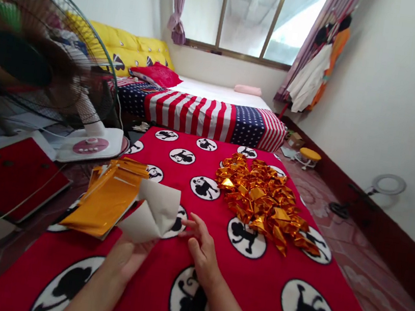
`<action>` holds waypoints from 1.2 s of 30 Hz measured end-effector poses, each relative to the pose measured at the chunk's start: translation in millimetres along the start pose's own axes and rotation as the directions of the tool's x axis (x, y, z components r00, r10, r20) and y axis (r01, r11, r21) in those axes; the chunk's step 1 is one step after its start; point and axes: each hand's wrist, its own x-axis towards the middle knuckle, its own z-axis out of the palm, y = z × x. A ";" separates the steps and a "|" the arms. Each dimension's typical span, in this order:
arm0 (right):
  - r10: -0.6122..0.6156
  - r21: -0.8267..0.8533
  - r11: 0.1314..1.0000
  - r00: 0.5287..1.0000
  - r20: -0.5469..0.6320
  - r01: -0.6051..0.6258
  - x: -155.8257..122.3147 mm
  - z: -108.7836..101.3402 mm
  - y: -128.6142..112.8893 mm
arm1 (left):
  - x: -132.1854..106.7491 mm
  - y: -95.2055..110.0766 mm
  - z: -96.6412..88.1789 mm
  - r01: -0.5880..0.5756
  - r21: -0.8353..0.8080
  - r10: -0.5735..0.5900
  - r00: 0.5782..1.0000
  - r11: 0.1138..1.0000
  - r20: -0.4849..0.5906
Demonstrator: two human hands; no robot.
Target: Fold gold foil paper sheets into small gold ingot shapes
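Note:
My left hand (127, 257) grips a folded sheet of white-backed paper (153, 212), held up just above the red blanket (275, 278). My right hand (200, 249) rests beside it with fingers spread, touching the sheet's right edge and holding nothing. To the left of the sheet lies a stack of gold foil sheets (109, 198). Farther right on the blanket sits a pile of folded gold foil bows (263, 199).
A running standing fan (41, 44) with a white base (89, 146) stands at the left, with a red board (4, 176) in front of it. A bed with a stars-and-stripes cover (205, 116) lies beyond the blanket. A ring light (386, 186) rests by the right wall.

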 end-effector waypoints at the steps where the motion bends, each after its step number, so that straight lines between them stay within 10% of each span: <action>1: 0.020 0.104 0.994 1.000 0.005 -0.020 -0.4 0.4 0.2 | -4.5 -11.7 9.6 0.110 -0.160 -0.107 0.994 0.981 0.025; 5: 0.111 0.321 0.943 0.992 -0.055 -0.088 2.2 1.8 -3.2 | -22.0 -34.8 31.3 0.425 -0.465 -0.375 0.905 0.777 0.200; 10: 0.248 0.439 0.884 0.957 -0.150 -0.160 6.2 -3.0 -6.7 | -23.6 -7.4 23.1 0.514 -0.446 -0.409 0.857 0.733 0.314; 18: 0.301 0.344 0.912 0.933 -0.198 -0.222 3.4 -8.3 -0.6 | -7.7 -10.0 10.7 0.131 0.061 -0.139 0.979 0.989 0.150; 24: 0.044 -0.095 0.993 0.962 -0.269 -0.072 -2.2 -23.8 4.6 | -3.1 -26.2 2.5 0.151 0.144 -0.159 0.986 0.978 0.041; 29: -0.189 -0.442 0.889 0.974 -0.122 0.117 -6.2 -28.0 2.9 | -1.7 -23.6 0.2 0.223 0.138 -0.229 0.973 0.965 0.027; 36: -0.231 -0.314 0.923 0.973 0.011 0.222 -5.7 -26.6 1.8 | -1.6 -19.9 -1.2 0.140 0.092 -0.141 0.990 0.986 -0.002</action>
